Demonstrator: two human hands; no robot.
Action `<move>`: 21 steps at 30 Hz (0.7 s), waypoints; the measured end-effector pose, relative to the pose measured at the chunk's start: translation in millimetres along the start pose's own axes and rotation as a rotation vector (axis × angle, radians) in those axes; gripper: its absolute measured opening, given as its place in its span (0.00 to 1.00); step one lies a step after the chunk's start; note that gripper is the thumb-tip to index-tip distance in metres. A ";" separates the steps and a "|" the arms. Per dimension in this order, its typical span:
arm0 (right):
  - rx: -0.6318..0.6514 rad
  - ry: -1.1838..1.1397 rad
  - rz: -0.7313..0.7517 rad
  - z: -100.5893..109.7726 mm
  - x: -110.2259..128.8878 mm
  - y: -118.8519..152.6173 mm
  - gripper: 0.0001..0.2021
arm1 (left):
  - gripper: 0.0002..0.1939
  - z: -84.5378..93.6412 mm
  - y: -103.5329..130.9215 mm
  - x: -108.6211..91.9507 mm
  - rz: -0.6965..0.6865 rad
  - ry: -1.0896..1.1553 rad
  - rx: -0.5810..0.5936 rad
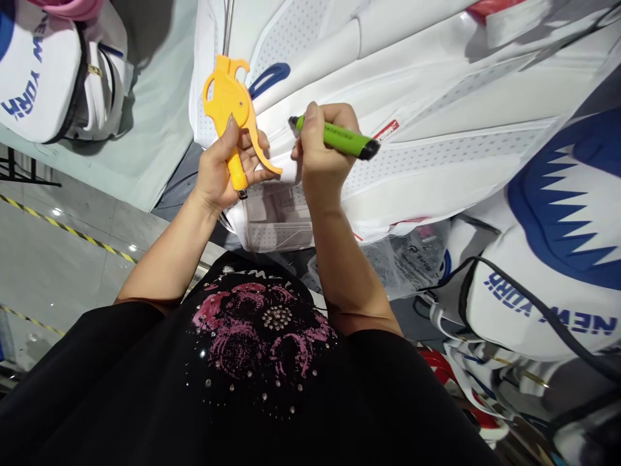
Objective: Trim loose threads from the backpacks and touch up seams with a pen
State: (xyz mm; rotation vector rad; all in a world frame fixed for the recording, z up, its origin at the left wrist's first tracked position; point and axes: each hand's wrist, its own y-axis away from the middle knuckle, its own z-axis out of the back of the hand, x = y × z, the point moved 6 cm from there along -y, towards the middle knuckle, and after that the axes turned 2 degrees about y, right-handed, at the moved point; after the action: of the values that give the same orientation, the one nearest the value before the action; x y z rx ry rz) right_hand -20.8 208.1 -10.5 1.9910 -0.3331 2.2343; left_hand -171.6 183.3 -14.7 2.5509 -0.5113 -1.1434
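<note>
Above white fabric piece (330,61), left hand (216,171) grasped yellow air gun (230,94), apparently so fingers reached lever (264,158); beside it, over same piece, right hand (323,168) pinched green marker (342,138), likely for steady control.

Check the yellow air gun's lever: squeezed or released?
Released: the lever stands away from the handle, with a visible gap between them.

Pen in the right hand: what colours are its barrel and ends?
The pen has a green barrel and black ends, best seen in the head view.
</note>
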 end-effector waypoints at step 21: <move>0.211 0.273 0.136 14.9 10.0 7.6 0.07 | 0.18 13.3 1.2 4.8 0.056 -0.091 -0.189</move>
State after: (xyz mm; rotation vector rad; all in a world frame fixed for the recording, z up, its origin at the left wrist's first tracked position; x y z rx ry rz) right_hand -9.5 196.6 0.4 1.7649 -0.2158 2.6871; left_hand -178.9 178.5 -25.8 2.3188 -0.4684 -1.2305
